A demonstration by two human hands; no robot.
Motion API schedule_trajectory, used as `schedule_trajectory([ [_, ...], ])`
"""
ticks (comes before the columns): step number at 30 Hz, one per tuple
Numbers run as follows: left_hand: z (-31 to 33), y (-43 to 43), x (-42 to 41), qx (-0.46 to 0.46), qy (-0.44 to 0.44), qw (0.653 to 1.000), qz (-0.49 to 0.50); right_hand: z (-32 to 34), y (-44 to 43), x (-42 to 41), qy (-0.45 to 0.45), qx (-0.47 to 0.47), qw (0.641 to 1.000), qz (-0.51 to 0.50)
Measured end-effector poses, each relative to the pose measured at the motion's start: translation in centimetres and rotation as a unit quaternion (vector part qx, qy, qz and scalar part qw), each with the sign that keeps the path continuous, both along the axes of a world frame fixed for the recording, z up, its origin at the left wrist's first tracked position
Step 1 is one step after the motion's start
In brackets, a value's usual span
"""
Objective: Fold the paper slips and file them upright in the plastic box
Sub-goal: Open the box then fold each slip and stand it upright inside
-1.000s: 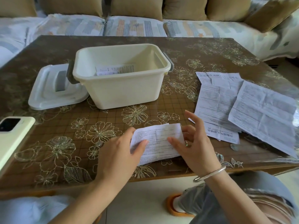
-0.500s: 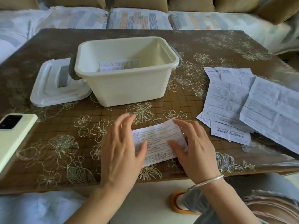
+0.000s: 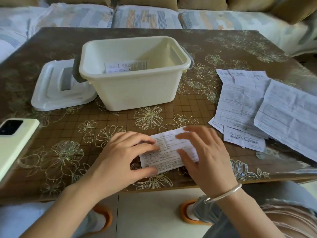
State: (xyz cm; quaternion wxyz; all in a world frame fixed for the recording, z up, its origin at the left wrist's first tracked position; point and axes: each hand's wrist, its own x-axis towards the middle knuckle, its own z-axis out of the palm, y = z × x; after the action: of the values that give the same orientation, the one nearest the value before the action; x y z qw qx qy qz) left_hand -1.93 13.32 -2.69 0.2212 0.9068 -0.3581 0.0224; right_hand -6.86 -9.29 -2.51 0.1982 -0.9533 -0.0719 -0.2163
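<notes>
Sofa-side table [image 3: 51, 143]: both hands, left hand [image 3: 123, 157] and right hand [image 3: 204, 157], press flat, fingers spread, gripping nothing, on the paper slip [image 3: 169, 152], long axis 8-to-2 o'clock; plastic box [image 3: 135, 73] at 12 o'clock, roughly equidistant.

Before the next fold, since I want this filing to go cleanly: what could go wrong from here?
1. The folded slip lies close to the table edge; a push from the left hand or right hand might slide it off.
2. The filed slips in the plastic box have much free room, so they may tip over.
3. The unfolded sheets overlap loosely and could scatter if brushed.
</notes>
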Motion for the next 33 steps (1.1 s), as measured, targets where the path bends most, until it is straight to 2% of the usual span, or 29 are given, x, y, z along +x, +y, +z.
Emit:
schedule_trajectory([
  [4, 0.4, 0.1, 0.7, 0.012, 0.005, 0.999, -0.031, 0.2, 1.1, -0.6, 0.029, -0.03, 0.992, 0.117],
  [7, 0.5, 0.1, 1.3, -0.008, 0.029, 0.999, -0.031, 0.0, 1.0, -0.5, 0.045, -0.039, 0.986, 0.156],
  [10, 0.5, 0.1, 1.7, -0.051, 0.056, 0.997, -0.012, 0.1, 0.7, 0.1, 0.021, -0.044, 0.983, 0.178],
  [13, 0.3, -0.1, 1.9, -0.09, 0.071, 0.993, 0.007, 0.4, 0.6, 0.2, -0.034, -0.099, 0.973, 0.205],
  [17, 0.0, -0.4, 1.2, -0.094, 0.003, 0.996, -0.005, 0.5, 1.4, -0.6, -0.11, -0.19, 0.96, 0.176],
  [20, 0.0, -0.2, 0.7, -0.128, 0.005, 0.992, -0.022, 0.3, 2.2, -1.4, -0.097, -0.21, 0.965, 0.126],
  [23, 0.3, 0.3, 0.4, -0.13, -0.007, 0.991, -0.043, 0.6, 2.2, -1.8, -0.087, -0.18, 0.976, 0.087],
  [26, 0.5, 0.7, -0.1, -0.093, -0.115, 0.988, -0.045, 1.2, 1.5, -1.3, -0.097, -0.118, 0.986, 0.061],
  [28, 0.3, 0.5, -0.5, -0.078, -0.157, 0.984, -0.038, 1.3, 1.2, -0.9, -0.086, -0.053, 0.994, 0.04],
  [33, -0.5, 0.1, -0.9, -0.098, -0.156, 0.983, -0.006, -0.3, 0.0, -1.1, 0.027, 0.099, 0.99, 0.092],
])
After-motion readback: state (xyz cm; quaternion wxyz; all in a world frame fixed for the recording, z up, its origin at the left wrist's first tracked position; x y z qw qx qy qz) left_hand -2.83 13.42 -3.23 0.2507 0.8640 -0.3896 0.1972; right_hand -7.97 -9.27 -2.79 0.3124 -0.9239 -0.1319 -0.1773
